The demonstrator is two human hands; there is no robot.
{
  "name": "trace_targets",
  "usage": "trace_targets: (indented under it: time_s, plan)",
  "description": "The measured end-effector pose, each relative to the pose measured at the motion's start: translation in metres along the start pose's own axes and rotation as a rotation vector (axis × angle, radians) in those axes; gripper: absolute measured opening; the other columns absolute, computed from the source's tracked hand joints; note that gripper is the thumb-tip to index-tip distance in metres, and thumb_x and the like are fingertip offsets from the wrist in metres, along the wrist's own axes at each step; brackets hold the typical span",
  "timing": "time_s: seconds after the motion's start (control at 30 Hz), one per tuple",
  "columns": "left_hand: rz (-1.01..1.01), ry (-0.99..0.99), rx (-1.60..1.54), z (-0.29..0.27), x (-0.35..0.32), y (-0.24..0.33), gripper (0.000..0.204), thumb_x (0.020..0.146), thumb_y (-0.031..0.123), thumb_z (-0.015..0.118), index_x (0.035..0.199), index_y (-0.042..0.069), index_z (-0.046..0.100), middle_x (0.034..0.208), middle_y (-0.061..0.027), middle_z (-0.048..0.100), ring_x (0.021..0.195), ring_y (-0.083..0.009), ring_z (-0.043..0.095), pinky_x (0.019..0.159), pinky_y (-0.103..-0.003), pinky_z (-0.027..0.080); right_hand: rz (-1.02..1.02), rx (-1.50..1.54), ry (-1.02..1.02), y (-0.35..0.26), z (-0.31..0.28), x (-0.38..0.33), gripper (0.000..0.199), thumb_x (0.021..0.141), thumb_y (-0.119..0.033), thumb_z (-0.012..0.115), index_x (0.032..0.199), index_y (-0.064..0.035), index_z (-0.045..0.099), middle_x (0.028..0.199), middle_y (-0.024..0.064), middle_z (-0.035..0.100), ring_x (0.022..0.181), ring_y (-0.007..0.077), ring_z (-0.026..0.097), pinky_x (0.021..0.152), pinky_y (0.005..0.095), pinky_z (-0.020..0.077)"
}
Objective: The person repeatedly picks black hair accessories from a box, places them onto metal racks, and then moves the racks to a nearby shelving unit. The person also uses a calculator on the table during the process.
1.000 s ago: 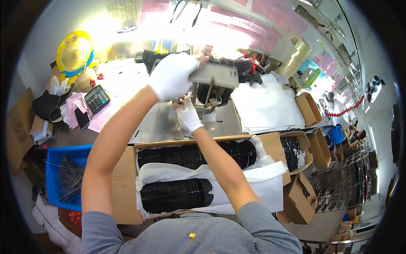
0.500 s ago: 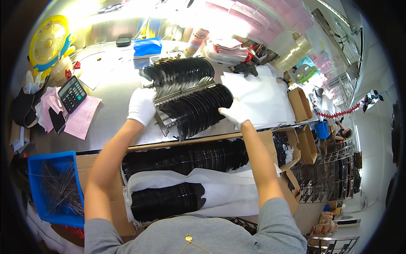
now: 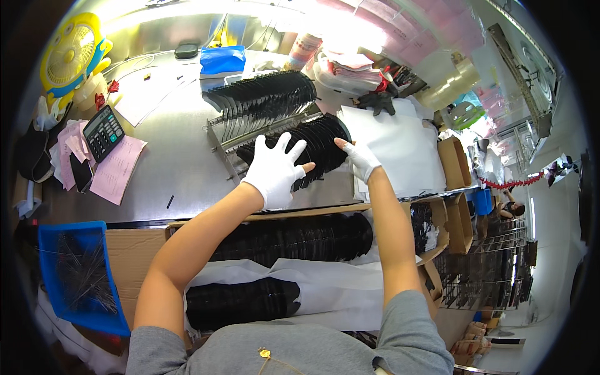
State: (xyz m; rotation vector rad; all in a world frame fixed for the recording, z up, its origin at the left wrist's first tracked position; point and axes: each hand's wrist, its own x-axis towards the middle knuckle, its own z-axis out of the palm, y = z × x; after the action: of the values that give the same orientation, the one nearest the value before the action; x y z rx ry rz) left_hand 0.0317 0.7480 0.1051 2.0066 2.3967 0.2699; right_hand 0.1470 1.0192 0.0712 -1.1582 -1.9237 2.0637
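At the centre of the head view, a metal rack (image 3: 226, 157) stands on the steel worktable (image 3: 172, 172), bearing two rows of thin, dark, curved pieces; the rear row (image 3: 265, 94) lies beyond the rack's middle bar, and the front row (image 3: 322, 139) lies on the wearer's side of it, just left of a stack of white sheets (image 3: 397, 147). The left hand (image 3: 274, 175), in a white glove with a bare fingertip, is open, its fingers spread over the left part of the front row; contact beneath them is hidden. The right hand (image 3: 364, 161), also gloved, lies at the row's right end, fingertips close to the last piece; whether they press on it cannot be told. Good handling here would likely call for level, even pressure from both sides, so that the pieces stay aligned and none slips out or rubs its neighbour. Flat finger pads should serve better than tips, since the surfaces look glossy and could mark. Below, an open carton (image 3: 139, 247) holds further dark pieces beside white wrapping (image 3: 340, 284).
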Motion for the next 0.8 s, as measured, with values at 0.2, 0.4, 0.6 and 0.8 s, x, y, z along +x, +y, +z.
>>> trace_targets:
  time_s: [0.2, 0.4, 0.6, 0.8]
  plan:
    - [0.045, -0.033, 0.027, -0.008, -0.002, 0.0, 0.066, 0.075, 0.027, 0.071, 0.14, 0.028, 0.061, 0.155, -0.0141, 0.04, 0.144, -0.0391, 0.033, 0.107, -0.065, 0.031, 0.005, -0.198, -0.077, 0.009, -0.015, 0.032, 0.04, 0.091, -0.025, 0.074, 0.118, 0.0037, 0.065, 0.11, 0.0111, 0.069, 0.101, 0.0206, 0.065, 0.087, 0.0382, 0.0544]
    - [0.054, -0.044, 0.006, -0.008, -0.002, 0.004, 0.064, 0.074, 0.023, 0.069, 0.138, 0.026, 0.063, 0.155, -0.0139, 0.04, 0.144, -0.0388, 0.035, 0.107, -0.064, 0.032, -0.292, -1.142, 0.325, 0.015, 0.0, 0.052, 0.035, 0.084, -0.015, 0.07, 0.11, 0.0076, 0.065, 0.103, 0.0179, 0.07, 0.095, 0.0254, 0.066, 0.084, 0.0373, 0.0554]
    - [-0.015, 0.045, -0.026, -0.011, -0.018, 0.007, 0.08, 0.069, 0.033, 0.076, 0.145, 0.023, 0.054, 0.156, -0.015, 0.038, 0.144, -0.0377, 0.035, 0.109, -0.066, 0.028, -0.058, -0.045, 0.039, 0.057, 0.019, 0.002, 0.029, 0.089, -0.009, 0.062, 0.116, -0.001, 0.06, 0.09, 0.0128, 0.069, 0.072, 0.0272, 0.068, 0.051, 0.0382, 0.0558]
    - [0.041, -0.1, 0.03, -0.018, -0.057, -0.009, 0.094, 0.067, 0.045, 0.081, 0.15, 0.018, 0.048, 0.156, -0.0135, 0.04, 0.144, -0.0366, 0.035, 0.113, -0.064, 0.023, 0.024, 1.434, -0.847, 0.065, 0.046, -0.107, 0.027, 0.105, -0.026, 0.046, 0.111, -0.0017, 0.056, 0.086, 0.0087, 0.071, 0.038, 0.007, 0.05, 0.031, 0.0241, 0.0377]
